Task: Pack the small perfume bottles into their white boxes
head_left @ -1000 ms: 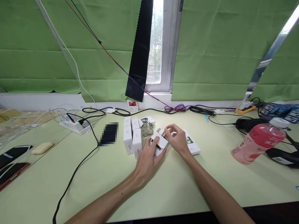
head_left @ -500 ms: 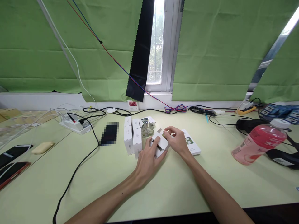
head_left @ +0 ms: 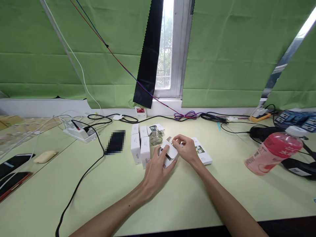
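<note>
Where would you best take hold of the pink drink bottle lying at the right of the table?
Probably around the middle of the pink bottle: it lies tilted on its side, white cap toward the right, so fingers coming from above could span its round body with bare table on the near side.

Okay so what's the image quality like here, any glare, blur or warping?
Head view: the window strip is blown out white; wide-lens warping bends the table edge and curtains; a dark phone-like thing is pixelated; both hands, left hand and right hand, and the small white box are sharp; shadows soft.
</note>
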